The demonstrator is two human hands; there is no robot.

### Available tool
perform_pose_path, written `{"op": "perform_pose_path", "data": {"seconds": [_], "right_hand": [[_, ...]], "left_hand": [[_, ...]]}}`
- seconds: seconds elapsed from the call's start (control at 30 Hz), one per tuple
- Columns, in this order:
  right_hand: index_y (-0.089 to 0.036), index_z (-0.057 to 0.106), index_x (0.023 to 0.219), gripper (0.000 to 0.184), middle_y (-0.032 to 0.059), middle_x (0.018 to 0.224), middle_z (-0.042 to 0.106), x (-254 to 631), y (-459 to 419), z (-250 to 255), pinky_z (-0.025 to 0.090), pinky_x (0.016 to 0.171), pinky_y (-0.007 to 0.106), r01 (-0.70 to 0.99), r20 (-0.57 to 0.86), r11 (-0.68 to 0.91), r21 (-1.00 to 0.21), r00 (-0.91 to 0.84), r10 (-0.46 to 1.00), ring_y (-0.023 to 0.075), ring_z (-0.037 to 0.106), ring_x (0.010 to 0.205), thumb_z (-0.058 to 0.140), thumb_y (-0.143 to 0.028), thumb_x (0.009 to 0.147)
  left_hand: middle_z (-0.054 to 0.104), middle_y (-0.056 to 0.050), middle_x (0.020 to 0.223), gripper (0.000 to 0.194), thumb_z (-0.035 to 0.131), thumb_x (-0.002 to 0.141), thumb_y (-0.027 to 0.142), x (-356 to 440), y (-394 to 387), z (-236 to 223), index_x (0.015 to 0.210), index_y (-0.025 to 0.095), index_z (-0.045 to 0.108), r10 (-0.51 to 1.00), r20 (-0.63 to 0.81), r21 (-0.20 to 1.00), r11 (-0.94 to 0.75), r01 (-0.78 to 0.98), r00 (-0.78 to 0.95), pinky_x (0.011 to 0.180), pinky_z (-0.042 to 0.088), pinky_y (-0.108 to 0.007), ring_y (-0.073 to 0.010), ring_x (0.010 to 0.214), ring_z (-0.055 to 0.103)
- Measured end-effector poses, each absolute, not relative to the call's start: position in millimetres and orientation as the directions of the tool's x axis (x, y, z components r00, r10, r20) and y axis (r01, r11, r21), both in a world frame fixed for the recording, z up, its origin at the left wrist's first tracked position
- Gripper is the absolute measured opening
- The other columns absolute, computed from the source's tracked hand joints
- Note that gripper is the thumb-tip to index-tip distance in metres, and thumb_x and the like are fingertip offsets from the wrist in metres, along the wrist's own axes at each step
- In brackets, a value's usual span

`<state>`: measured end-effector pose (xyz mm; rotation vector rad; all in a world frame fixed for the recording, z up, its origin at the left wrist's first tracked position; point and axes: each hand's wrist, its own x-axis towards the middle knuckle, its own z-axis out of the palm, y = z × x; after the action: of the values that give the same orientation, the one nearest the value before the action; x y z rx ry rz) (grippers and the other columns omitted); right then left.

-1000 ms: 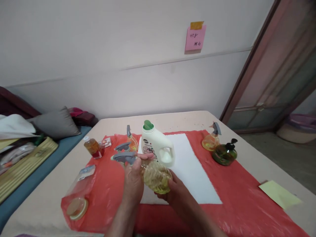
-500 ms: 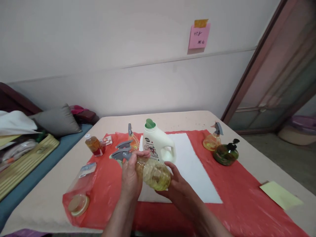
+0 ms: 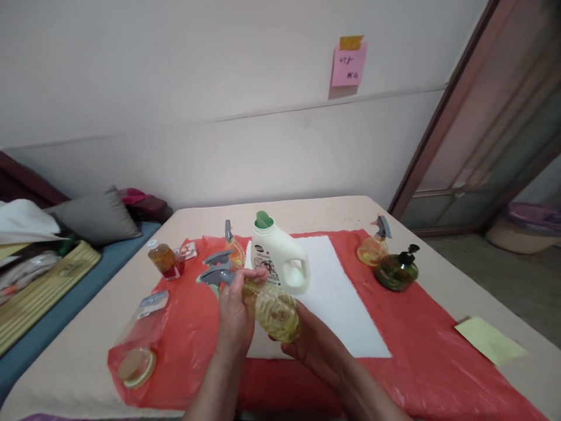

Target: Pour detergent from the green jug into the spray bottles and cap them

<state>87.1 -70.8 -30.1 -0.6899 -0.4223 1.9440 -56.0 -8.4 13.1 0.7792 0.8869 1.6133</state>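
Note:
A clear spray bottle [image 3: 277, 313] with yellowish liquid is tilted in both hands above the white sheet [image 3: 350, 316]. My left hand [image 3: 236, 313] is wrapped round its neck, just below the grey trigger head [image 3: 219, 273]. Around the base, at the lower right, my right hand [image 3: 318, 342] is closed, with some fingers hidden beneath. Right behind stands a pale detergent jug [image 3: 284, 248] with its mouth uncovered and something green in it. Another grey spray head [image 3: 219, 257] shows behind the held one, its bottle mostly hidden.
A red plastic sheet [image 3: 193, 327] covers much of the table. Orange-tinted spray bottles stand at back left [image 3: 236, 248] and right [image 3: 372, 250], the right one by a green pump bottle [image 3: 397, 272]. On the left are an amber bottle [image 3: 164, 259] and a round-lidded container [image 3: 137, 367].
The bottle has turned slightly in my hands. My right hand's fingers have shifted from spread around the base to closer against it. The view has moved slightly.

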Motion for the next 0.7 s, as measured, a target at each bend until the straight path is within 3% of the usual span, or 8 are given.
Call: {"op": "perform_pose_path", "data": {"seconds": [0.17, 0.3, 0.43, 0.7], "right_hand": [[-0.028, 0.060, 0.119, 0.045, 0.0022, 0.103, 0.069, 103, -61, -38, 0.051, 0.049, 0.020, -0.749, -0.403, -0.320, -0.581, -0.077, 0.912, 0.0138, 0.066, 0.075, 0.071, -0.042, 0.078], [-0.030, 0.062, 0.116, 0.040, 0.0008, 0.112, 0.067, 123, -57, -24, 0.056, 0.059, 0.024, -0.702, -0.231, -0.076, -0.708, 0.128, 0.965, 0.0141, 0.064, 0.083, 0.073, -0.041, 0.078], [-0.034, 0.062, 0.115, 0.042, -0.0009, 0.123, 0.062, 133, -47, 1, 0.058, 0.069, 0.027, -0.553, -0.061, 0.121, -0.824, 0.300, 0.952, 0.0165, 0.062, 0.098, 0.077, -0.038, 0.076], [-0.034, 0.056, 0.125, 0.056, 0.0020, 0.119, 0.060, 139, 8, 44, 0.058, 0.073, 0.034, -0.169, 0.144, 0.227, -0.959, 0.399, 0.905, 0.0205, 0.063, 0.099, 0.076, -0.046, 0.074]], "left_hand": [[0.074, -0.006, 0.092, 0.040, 0.060, 0.083, 0.058, -77, 4, 22, 0.080, 0.019, 0.066, 0.935, 0.041, 0.744, -0.264, -0.614, -0.352, 0.090, 0.051, -0.035, -0.0199, 0.095, 0.069], [0.074, -0.007, 0.088, 0.045, 0.054, 0.086, 0.060, -92, 12, 24, 0.078, 0.018, 0.064, 0.880, -0.063, 0.739, -0.276, -0.615, -0.470, 0.085, 0.052, -0.031, -0.0193, 0.093, 0.069], [0.074, -0.007, 0.087, 0.043, 0.056, 0.088, 0.058, -92, 13, 18, 0.080, 0.016, 0.064, 0.906, -0.084, 0.747, -0.218, -0.628, -0.415, 0.075, 0.052, -0.026, -0.0160, 0.083, 0.069], [0.073, -0.009, 0.089, 0.044, 0.058, 0.087, 0.058, -88, 11, 12, 0.086, 0.015, 0.064, 0.949, -0.126, 0.763, -0.093, -0.639, -0.290, 0.069, 0.053, -0.025, -0.0152, 0.077, 0.069]]}}
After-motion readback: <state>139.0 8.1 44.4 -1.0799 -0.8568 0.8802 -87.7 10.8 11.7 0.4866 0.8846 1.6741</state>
